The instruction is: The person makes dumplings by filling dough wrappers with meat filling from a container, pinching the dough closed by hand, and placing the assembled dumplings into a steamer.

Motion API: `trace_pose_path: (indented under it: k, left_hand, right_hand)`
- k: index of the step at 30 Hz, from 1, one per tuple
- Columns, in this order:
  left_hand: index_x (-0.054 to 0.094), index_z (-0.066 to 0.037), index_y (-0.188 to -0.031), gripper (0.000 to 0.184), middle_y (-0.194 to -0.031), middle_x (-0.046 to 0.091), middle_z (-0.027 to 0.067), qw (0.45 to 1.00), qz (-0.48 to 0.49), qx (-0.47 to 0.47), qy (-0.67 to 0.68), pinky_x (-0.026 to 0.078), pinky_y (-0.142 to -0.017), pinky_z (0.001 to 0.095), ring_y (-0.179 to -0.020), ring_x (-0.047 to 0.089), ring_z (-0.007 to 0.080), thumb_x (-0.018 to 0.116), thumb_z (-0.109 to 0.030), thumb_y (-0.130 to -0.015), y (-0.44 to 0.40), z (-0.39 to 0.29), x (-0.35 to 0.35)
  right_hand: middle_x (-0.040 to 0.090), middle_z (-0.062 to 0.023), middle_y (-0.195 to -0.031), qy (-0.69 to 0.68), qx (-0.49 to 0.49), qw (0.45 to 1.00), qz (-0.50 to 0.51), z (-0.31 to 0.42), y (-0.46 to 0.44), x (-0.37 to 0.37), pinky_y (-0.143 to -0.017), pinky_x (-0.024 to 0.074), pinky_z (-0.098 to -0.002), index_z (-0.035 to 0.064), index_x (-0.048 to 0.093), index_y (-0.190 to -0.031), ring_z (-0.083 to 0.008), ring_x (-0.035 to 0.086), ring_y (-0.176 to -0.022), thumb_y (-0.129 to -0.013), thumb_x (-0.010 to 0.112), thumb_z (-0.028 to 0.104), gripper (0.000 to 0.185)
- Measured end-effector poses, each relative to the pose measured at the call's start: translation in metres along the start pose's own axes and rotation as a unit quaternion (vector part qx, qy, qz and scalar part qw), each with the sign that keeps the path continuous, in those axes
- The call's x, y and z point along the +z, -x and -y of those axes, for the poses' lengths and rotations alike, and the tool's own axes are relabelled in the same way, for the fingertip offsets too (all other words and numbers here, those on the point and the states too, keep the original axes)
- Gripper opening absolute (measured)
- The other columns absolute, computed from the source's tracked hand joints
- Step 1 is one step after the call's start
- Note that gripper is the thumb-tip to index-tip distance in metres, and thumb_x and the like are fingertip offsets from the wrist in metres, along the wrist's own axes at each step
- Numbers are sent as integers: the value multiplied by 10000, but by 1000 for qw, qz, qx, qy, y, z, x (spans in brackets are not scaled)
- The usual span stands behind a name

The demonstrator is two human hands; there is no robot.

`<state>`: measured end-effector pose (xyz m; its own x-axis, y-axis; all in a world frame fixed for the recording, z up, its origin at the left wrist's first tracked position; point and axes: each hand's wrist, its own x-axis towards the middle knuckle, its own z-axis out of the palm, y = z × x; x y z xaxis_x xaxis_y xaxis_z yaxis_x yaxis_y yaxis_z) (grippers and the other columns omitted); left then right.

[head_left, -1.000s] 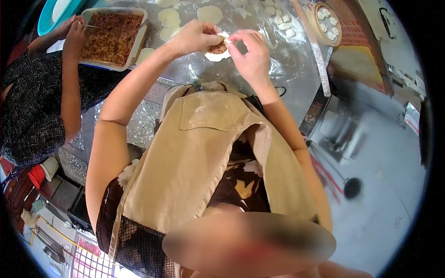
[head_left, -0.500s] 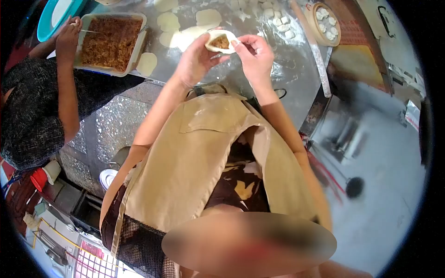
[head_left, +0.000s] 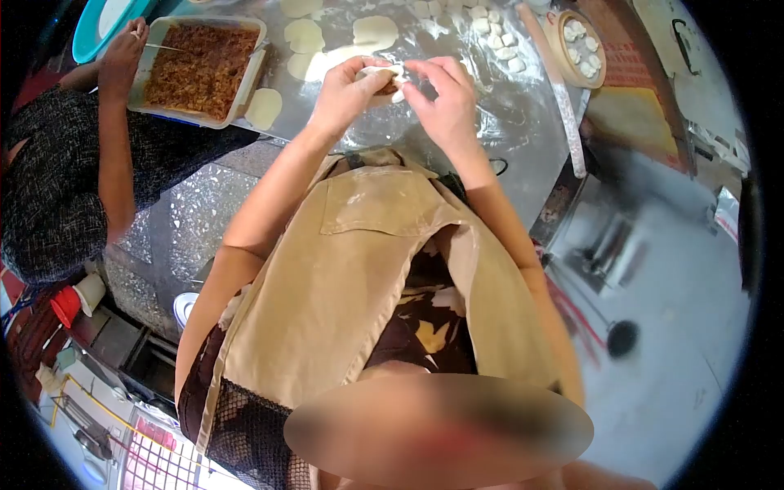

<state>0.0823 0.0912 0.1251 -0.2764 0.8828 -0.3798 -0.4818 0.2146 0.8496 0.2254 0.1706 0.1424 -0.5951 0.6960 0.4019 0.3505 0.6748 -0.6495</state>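
Between my hands, above the metal table, is a filled dough wrapper with its pale edges being folded up around brown filling. My left hand holds it from the left, thumb laid over the filling side. From the right, my right hand pinches the edge with thumb and fingertips. Part of the wrapper is hidden behind my fingers. Flat round dough wrappers lie on the floured table just beyond and to the left of my hands.
Left stands a plastic tub of brown filling; a co-worker's hand is beside it, near a teal basin. Several dough pieces lie at the back right, with a rolling pin and a round container of white pieces.
The wrapper was spread open with its filling showing; now its edges are gathered and my fingers are closer together over it. The camera view has shifted slightly.
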Motion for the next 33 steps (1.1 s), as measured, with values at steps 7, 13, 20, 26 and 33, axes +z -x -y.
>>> trace_pose_path:
  k: [7,13,20,26,33]
  left_hand:
    - [541,27,-1005,233,-891,611,92,993,71,-13,-94,501,-720,242,-803,604,130,557,-153,-860,0,-20,-1]
    - [510,10,-1019,239,-922,606,111,977,128,-20,-168,495,-735,248,-827,607,147,547,-167,-863,-7,-33,-7]
    - [457,-71,-1220,383,-1217,513,84,965,125,-27,229,451,-860,319,-1063,518,184,442,-274,-896,11,-16,5]
    - [480,-52,-1232,332,-1189,529,93,987,-24,4,158,463,-852,312,-1015,540,163,425,-155,-921,19,-4,24]
    - [577,-31,-1079,225,-989,618,62,999,5,0,37,495,-798,291,-864,595,133,490,-140,-903,9,-5,11]
  right_hand:
    - [580,25,-788,29,-27,999,15,6,-2,-8,-749,356,-337,127,661,-766,-191,505,-792,-646,712,139,131]
    - [572,10,-751,0,-6,999,35,13,-3,-14,-765,355,-344,120,660,-745,-205,501,-796,-648,709,141,111]
    - [596,-37,-766,-161,136,978,-10,16,2,-10,-638,440,-268,47,643,-781,-150,562,-690,-702,705,84,107]
    - [617,-66,-791,-194,187,963,-1,16,5,-5,-595,464,-243,13,632,-796,-129,581,-636,-716,697,65,115]
    - [629,-93,-776,-120,146,981,37,10,-5,-8,-625,480,-279,9,641,-837,-170,601,-660,-701,701,87,168]
